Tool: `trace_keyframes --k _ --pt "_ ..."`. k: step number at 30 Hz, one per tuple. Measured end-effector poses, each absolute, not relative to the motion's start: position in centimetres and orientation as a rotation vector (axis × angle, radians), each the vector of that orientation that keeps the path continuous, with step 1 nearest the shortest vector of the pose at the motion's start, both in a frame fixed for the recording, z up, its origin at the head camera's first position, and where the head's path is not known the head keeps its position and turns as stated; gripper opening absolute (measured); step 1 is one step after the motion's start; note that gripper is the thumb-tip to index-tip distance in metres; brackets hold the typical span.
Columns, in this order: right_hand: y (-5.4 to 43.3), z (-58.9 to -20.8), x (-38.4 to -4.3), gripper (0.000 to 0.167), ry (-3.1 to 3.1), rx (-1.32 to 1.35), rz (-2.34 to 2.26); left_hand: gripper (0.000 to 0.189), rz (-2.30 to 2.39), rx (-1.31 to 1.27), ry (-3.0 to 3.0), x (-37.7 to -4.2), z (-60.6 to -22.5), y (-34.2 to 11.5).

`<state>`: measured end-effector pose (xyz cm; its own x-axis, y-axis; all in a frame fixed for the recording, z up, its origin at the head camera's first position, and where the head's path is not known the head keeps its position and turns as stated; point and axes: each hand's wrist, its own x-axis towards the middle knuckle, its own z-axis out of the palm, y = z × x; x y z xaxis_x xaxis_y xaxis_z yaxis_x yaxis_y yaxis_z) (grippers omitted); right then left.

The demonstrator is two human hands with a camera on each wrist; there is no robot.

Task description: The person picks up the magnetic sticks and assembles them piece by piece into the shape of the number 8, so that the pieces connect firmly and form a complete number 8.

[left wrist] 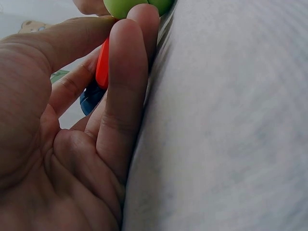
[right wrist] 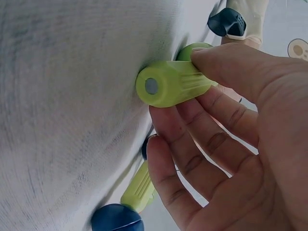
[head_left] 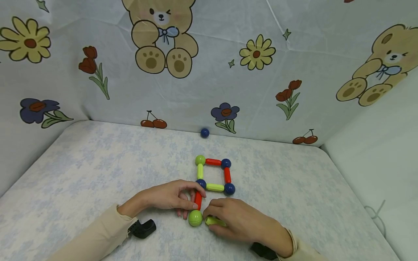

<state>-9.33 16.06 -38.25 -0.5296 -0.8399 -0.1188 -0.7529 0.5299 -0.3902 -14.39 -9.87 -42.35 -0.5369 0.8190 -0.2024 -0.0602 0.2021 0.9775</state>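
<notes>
My left hand (head_left: 173,195) holds a red magnetic rod (head_left: 197,200) between thumb and fingers. One end of that rod meets a blue ball (head_left: 201,183), partly covered by the index finger; the other meets a green ball (head_left: 195,218). My right hand (head_left: 243,221) pinches a yellow-green rod (right wrist: 180,84) beside this green ball, with a grey metal disc (right wrist: 151,86) showing on its end. Whether rod and ball touch is hard to tell. Beyond the hands lies a square of rods and balls, with a red rod (head_left: 227,175) and a yellow-green rod (head_left: 214,187) among its sides.
A loose blue ball (head_left: 204,133) sits at the table's back edge, near the printed cloth (head_left: 209,79). The pale patterned tabletop (head_left: 124,156) extends around the pieces. A white cord (head_left: 375,215) hangs at the right.
</notes>
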Motion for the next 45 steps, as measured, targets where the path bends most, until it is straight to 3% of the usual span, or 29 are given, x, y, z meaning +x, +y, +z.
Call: trace_keyframes --k 24,45 --pt "15.87 -38.15 -9.1 0.031 2.508 -1.253 -0.484 0.037 1.434 0.729 1.71 -14.4 -42.37 -9.88" --pt "15.55 -38.33 -8.9 0.032 2.528 -1.242 -0.487 0.035 1.434 0.756 1.705 -14.39 -42.48 -9.96"
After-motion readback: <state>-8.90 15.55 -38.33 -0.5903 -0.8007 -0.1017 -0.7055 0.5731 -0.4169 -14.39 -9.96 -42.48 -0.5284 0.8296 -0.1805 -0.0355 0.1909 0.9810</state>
